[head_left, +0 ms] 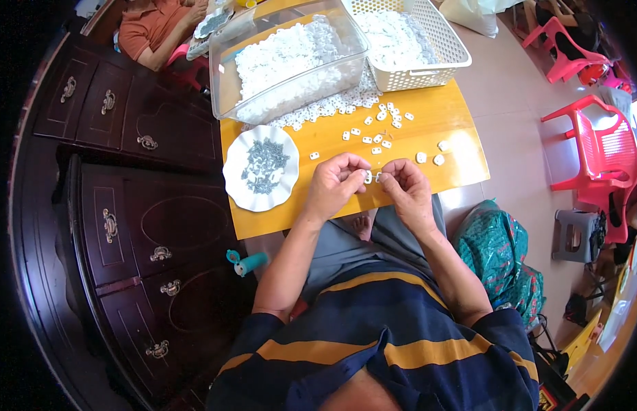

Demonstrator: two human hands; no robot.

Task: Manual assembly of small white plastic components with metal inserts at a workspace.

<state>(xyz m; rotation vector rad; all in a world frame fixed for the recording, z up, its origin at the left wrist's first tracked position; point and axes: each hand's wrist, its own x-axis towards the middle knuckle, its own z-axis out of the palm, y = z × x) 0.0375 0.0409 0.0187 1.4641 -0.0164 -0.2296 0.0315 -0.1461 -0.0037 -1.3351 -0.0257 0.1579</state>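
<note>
Above the near edge of the yellow table, my left hand [334, 183] pinches a small white plastic piece [368, 177] between thumb and forefinger. Close beside it, my right hand [407, 188] pinches a small part at the other side; a bit of thin metal [375, 177] shows between the two hands. The fingertips hide most of what the right hand grips. Several loose white pieces with dark holes [376, 139] lie on the table just beyond my hands. To the left stands a white scalloped plate [235, 192] holding small grey metal parts [265, 161].
A clear plastic bin [291, 96] and a cream perforated basket [428, 77], both full of white pieces, occupy the table's far side. Dark wooden drawers [161, 205] stand at left, with a teal bottle [251, 264] nearby. A green bag [496, 246] and red plastic chair [603, 154] are at right.
</note>
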